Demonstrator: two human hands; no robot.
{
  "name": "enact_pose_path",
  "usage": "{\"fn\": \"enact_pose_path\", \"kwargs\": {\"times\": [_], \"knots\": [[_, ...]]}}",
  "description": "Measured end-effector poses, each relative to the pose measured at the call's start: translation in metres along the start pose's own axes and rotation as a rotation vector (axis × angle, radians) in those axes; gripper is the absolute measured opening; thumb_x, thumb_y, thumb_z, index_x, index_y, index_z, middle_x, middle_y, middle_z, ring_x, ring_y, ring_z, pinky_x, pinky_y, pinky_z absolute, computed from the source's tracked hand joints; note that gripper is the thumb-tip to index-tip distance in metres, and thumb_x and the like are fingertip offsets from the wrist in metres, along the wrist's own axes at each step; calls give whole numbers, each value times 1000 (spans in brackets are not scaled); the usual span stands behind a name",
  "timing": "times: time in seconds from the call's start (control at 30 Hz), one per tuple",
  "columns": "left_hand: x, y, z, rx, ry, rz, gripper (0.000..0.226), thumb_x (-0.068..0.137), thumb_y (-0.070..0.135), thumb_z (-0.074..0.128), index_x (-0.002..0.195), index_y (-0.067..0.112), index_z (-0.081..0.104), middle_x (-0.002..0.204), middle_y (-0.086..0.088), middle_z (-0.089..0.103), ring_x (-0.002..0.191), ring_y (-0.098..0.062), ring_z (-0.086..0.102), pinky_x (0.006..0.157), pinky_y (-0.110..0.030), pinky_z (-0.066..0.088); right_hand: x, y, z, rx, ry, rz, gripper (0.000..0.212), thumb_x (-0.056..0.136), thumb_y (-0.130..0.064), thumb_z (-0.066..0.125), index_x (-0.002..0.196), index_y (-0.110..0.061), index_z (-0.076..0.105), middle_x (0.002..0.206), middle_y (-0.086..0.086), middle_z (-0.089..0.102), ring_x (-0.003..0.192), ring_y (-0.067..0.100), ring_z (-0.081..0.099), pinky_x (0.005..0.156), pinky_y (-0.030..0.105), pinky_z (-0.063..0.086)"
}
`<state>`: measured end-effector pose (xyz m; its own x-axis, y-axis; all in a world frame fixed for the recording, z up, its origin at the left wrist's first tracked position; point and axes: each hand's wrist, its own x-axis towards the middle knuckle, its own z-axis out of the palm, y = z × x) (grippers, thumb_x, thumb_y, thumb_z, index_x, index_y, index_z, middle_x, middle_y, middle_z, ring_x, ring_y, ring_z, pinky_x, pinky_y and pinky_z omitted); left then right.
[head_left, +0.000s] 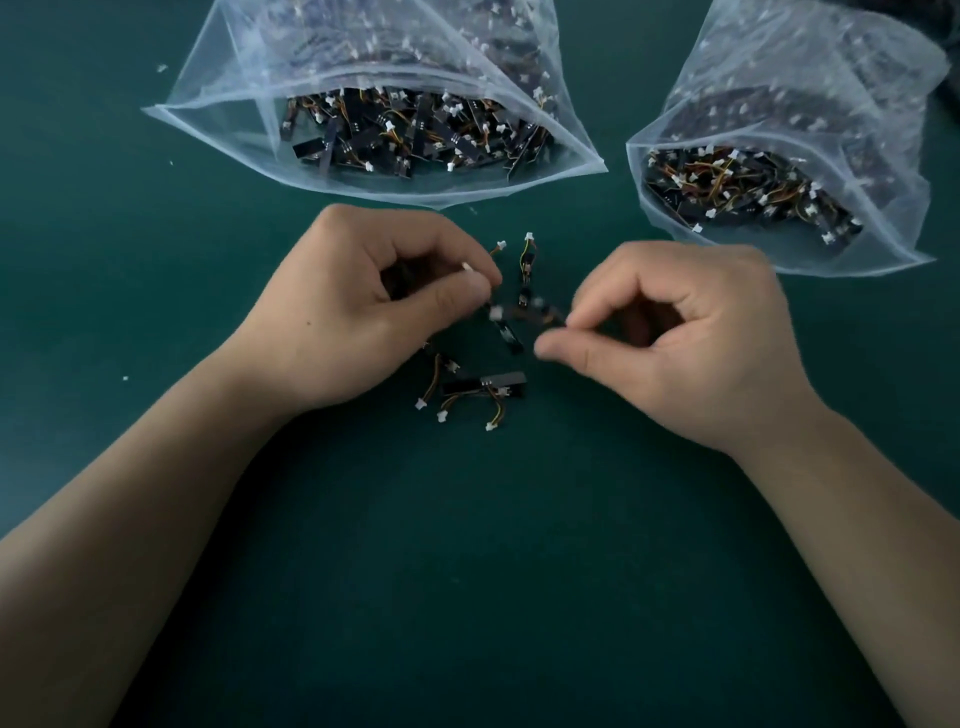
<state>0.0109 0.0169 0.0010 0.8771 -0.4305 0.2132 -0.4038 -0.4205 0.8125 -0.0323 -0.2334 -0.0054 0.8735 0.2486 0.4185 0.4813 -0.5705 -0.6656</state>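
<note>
A dark module (398, 281) sat tucked inside the left hand (363, 306), whose fingers were curled round it above the middle of a green mat (467, 571), with a thin lead (497, 249) and its white plug poking out past the fingertips. Just to the right, a second module (527, 313) lay blurred between the two hands. The right hand (691, 338) reached toward its end with thumb and forefinger drawn close together, but motion blur made it impossible to tell whether they pinched the part or merely hovered at it. More loose modules (483, 387), black bars with orange and yellow wires and white plugs, lay scattered on the mat below and between the hands, and one (527, 260) lay just above them. Both forearms rested on the mat. Beyond the hands lay two clear plastic bags with their mouths open toward the person: the left bag (218, 93), directly above the left hand, and the right bag (831, 62), near the right edge, each packed with many more of the same wired parts.
</note>
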Motion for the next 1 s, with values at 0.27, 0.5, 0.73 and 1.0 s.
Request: {"fn": "enact_pose_path", "kwargs": {"times": [0.27,0.5,0.73,1.0], "knots": [[2,-2,2,283,221,-13,11,97,17,65,90,17,72,83,17,64,78,1,57,69,-7,38,4,5,7,-237,39,269,13,90,-33,79,102,-30,77,76,-17,69,62,10,60,63,38,57],[5,-7,2,198,263,-146,14,96,27,64,84,25,71,65,21,61,55,-6,51,51,-11,36,6,3,3,-384,76,314,9,95,-35,71,96,-30,79,88,-13,67,76,10,61,62,39,55],[7,-3,-1,20,303,-97,15,97,21,63,86,13,69,59,12,53,53,-4,42,52,-15,32,5,4,0,-397,36,265,15,98,-34,69,92,-24,79,89,-10,66,66,6,51,59,37,50],[7,-4,1,67,295,-109,15,97,22,64,84,18,69,59,14,54,52,-3,43,51,-12,33,6,5,-1,-405,4,261,19,100,-34,67,91,-21,78,89,-5,65,66,14,54,60,39,51]]}}
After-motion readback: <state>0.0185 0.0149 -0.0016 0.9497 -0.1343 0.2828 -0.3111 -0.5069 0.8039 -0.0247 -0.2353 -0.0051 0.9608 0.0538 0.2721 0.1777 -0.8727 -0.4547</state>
